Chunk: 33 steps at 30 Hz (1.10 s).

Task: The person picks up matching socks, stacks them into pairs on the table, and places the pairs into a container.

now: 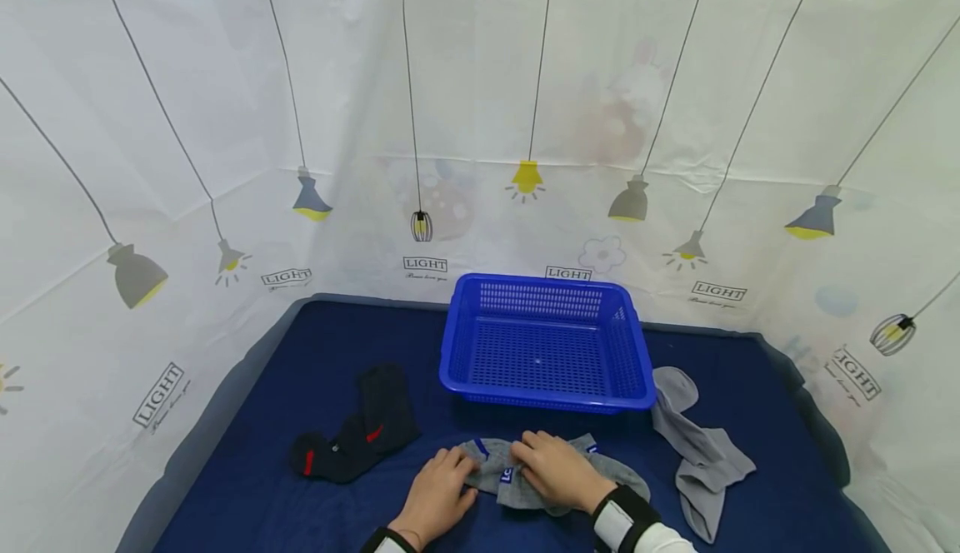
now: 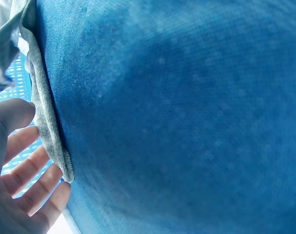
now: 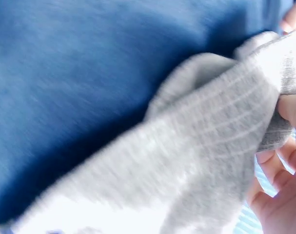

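A pair of grey socks (image 1: pixel 521 496) with blue-and-white labels lies on the dark blue cloth, bunched in the middle. My left hand (image 1: pixel 437 493) touches their left end; the left wrist view has its fingers loosely extended along the ribbed sock edge (image 2: pixel 48 117). With thumb and fingers, my right hand (image 1: pixel 561 471) pinches the middle of the grey socks. In the right wrist view, a blurred length of grey sock (image 3: pixel 187 146) stretches away from that hand (image 3: pixel 284 195). Part of the socks is hidden beneath the right hand.
Behind the hands stands a blue plastic basket (image 1: pixel 547 397) with slotted walls. Black socks (image 1: pixel 386 403) with red marks lie to the left, light grey socks (image 1: pixel 701 445) to the right. A white sheet printed with lamps (image 1: pixel 480 78) surrounds the blue cloth (image 1: pixel 300 386).
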Each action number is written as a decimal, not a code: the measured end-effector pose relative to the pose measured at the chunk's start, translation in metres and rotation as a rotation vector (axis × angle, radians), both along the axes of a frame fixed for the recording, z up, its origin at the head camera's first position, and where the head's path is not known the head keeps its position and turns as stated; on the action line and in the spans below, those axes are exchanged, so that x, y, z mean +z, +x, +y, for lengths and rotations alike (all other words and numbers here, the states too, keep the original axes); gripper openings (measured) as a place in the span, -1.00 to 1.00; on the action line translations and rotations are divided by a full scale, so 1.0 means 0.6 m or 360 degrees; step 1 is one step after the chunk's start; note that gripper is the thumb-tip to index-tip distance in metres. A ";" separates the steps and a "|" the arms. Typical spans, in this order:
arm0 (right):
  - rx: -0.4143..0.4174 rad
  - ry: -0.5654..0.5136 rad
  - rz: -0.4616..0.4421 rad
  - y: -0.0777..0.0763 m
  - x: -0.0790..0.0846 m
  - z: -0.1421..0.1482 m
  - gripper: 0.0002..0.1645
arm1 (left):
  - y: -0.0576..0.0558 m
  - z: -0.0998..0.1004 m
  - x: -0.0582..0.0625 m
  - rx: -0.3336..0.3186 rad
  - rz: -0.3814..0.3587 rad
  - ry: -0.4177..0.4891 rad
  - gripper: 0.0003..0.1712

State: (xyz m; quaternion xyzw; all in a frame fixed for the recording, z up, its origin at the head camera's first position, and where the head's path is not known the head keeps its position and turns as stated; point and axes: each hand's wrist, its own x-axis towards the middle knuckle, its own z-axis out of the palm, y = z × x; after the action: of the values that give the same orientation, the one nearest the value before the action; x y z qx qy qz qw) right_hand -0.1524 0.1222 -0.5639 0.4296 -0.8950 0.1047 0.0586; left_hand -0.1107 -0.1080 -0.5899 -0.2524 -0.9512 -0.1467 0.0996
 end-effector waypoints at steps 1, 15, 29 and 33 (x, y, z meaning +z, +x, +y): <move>0.0001 -0.0019 0.0001 -0.002 0.006 0.000 -0.85 | 0.000 0.000 0.000 -0.0005 0.0016 0.0005 -0.70; 0.0098 -0.0213 0.0063 -0.026 0.100 -0.020 -0.84 | -0.004 -0.003 0.003 -0.0005 0.0086 -0.0005 -0.67; 0.0192 -0.0292 0.0073 -0.032 0.169 -0.067 -0.83 | -0.003 -0.013 0.004 0.0079 0.0109 0.0089 -0.72; 0.0213 -0.0321 0.0082 -0.035 0.182 -0.081 -0.83 | -0.002 -0.018 0.009 0.0101 0.0119 0.0093 -0.72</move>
State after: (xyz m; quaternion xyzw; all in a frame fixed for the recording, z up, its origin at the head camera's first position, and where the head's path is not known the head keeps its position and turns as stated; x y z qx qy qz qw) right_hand -0.1732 0.0734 -0.4549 0.4828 -0.8475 0.1869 0.1174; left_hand -0.1119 -0.1186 -0.5844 -0.2244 -0.9497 -0.1616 0.1470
